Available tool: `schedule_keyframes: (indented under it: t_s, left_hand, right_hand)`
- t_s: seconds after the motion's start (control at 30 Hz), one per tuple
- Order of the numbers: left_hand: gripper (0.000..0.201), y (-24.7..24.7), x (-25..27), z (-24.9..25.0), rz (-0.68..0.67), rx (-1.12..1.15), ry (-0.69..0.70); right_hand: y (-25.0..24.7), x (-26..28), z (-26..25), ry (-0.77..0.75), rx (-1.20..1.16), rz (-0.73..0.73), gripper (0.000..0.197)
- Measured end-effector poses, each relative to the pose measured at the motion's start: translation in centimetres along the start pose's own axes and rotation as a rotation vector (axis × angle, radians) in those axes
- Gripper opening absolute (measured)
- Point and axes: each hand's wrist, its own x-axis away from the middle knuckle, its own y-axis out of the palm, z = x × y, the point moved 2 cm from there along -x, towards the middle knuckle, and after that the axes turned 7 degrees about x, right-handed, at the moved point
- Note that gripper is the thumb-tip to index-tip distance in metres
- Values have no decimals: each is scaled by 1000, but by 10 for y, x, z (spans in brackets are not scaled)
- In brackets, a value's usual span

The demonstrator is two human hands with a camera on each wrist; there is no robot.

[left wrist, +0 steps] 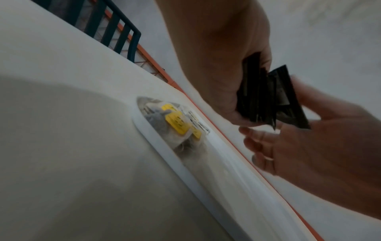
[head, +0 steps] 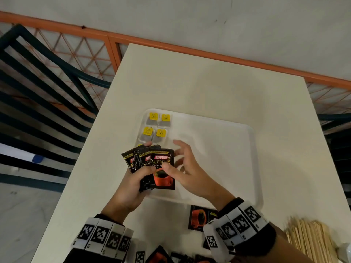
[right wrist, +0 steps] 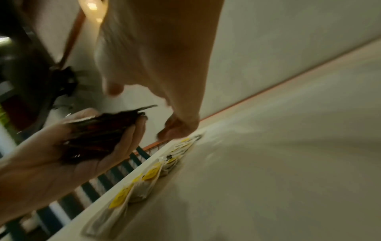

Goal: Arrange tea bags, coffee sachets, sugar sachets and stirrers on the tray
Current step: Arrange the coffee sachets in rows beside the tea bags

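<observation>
A white tray [head: 254, 149] lies on the white table. Several tea bags [head: 156, 126] with yellow tags sit in rows along its left side, also seen in the left wrist view as tea bags [left wrist: 175, 120]. My left hand [head: 136, 179] grips a fan of black coffee sachets [head: 146, 160] above the tray's near left corner. My right hand [head: 178, 158] pinches the front sachet [head: 163, 179] of the fan, thumb on its face and fingers behind it. The right wrist view shows the fan of sachets [right wrist: 98, 135] lying in my left palm.
More coffee sachets [head: 199, 219] lie on the table in front of the tray. A bundle of wooden stirrers [head: 311, 238] sits at the near right. A dark slatted chair [head: 47, 92] and an orange railing [head: 171, 48] border the table's left and far sides.
</observation>
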Motion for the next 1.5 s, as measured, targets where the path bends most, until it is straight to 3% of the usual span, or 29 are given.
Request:
schedule_keyframes:
  t_s: [0.07, 0.17, 0.3, 0.47, 0.57, 0.77, 0.87, 1.0, 1.23, 1.5]
  left_hand:
    - [64, -2, -2, 2, -12, 1, 17]
    - [57, -5, -2, 5, -35, 4, -18]
    - [47, -10, -4, 6, -49, -10, -58]
    - [52, -10, -19, 10, 46, -51, -5]
    - [70, -14, -23, 11, 91, -54, 6]
    - [69, -17, -21, 8, 106, -48, -15]
    - [70, -17, -22, 8, 103, -43, -11]
    - [48, -15, -22, 7, 118, -47, -11]
    - [55, -14, -22, 2, 146, -50, -32]
    - [38, -10, -27, 1, 156, -60, -18]
  right_hand:
    - [1, -3, 7, 102, -3, -94, 41]
    - [3, -10, 14, 161, -84, -96, 30]
    - [-3, -24, 19, 205, -95, -10, 29]
    - [-20, -46, 25, 169, -110, 90, 21]
    - [-39, -67, 34, 160, -187, 230, 19]
    - [-63, -106, 45, 275, -344, 407, 16]
    - [-66, -116, 48, 354, -221, 526, 13]
    - [-66, -119, 50, 401, -9, 602, 15]
    - [-59, -117, 45, 334, 100, 572, 20]
    - [-58, -110, 39, 295, 140, 613, 24]
